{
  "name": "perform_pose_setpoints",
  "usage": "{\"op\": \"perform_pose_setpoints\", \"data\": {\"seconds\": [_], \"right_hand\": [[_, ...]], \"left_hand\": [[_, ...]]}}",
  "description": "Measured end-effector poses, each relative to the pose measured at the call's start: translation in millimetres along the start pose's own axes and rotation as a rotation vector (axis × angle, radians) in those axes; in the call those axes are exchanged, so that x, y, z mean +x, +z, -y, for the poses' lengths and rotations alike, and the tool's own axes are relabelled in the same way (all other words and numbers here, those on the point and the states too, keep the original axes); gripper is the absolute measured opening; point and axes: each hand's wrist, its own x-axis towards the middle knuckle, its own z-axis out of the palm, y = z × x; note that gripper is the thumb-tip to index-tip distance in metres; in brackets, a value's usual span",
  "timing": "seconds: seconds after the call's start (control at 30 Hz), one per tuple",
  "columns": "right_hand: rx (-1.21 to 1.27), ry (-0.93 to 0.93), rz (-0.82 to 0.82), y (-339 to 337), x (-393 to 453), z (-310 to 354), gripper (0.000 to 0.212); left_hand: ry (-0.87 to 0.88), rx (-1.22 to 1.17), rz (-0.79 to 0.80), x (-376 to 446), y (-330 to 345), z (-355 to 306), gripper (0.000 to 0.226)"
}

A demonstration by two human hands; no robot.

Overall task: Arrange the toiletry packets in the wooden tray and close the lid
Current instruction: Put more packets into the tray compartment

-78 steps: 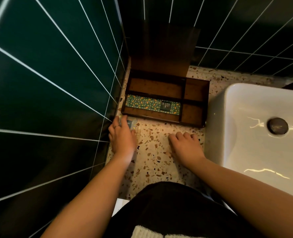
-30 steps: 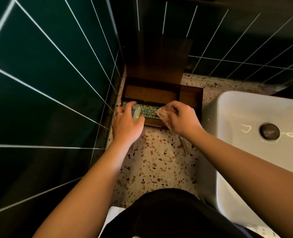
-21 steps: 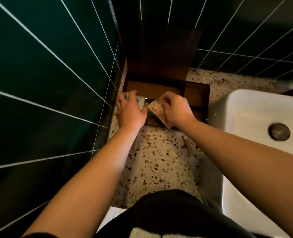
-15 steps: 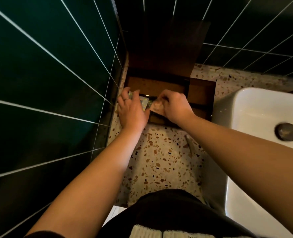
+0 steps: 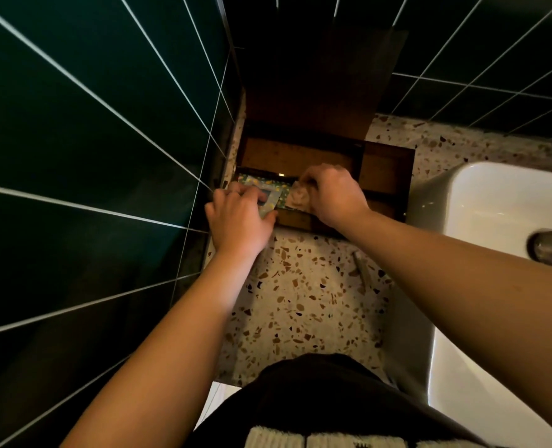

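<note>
Both hands grip packets over the tray (image 5: 388,176): left hand (image 5: 236,218) a green one (image 5: 270,200), right hand (image 5: 333,195) a beige one (image 5: 297,200) (lid (image 5: 316,88) open); next, seat both flat.

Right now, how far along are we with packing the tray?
Done: one green patterned packet lies in the front long compartment of the wooden tray. In hand: the left hand holds a small pale packet over that compartment, and the right hand holds a beige packet beside it. Left: set both down, then close the lid, which stands open against the wall.
</note>
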Motion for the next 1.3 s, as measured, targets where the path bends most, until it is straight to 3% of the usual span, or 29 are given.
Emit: {"op": "perform_pose_setpoints", "data": {"seconds": [0.27,0.47,0.7,0.87,1.13,1.3], "right_hand": [[-0.198,-0.093,0.006,5,0,6,0.028],[-0.076,-0.006,0.109,9,3,21,0.027],[0.008,-0.077,0.075,4,-15,4,0.029],[-0.177,-0.091,0.240,6,-32,-2,0.032],[-0.092,-0.112,0.320,11,-36,-2,0.037],[-0.090,-0.126,0.347,15,-34,-3,0.037]], "left_hand": [[0.061,0.005,-0.051,19,-1,-1,0.027],[0.127,-0.042,-0.080,18,2,6,0.019],[-0.016,-0.015,0.062,3,-8,8,0.029],[-0.054,-0.096,0.077,-2,-10,2,0.027],[-0.082,0.062,0.190,11,-15,-13,0.027],[-0.064,-0.026,0.145,4,-12,-10,0.035]]}}
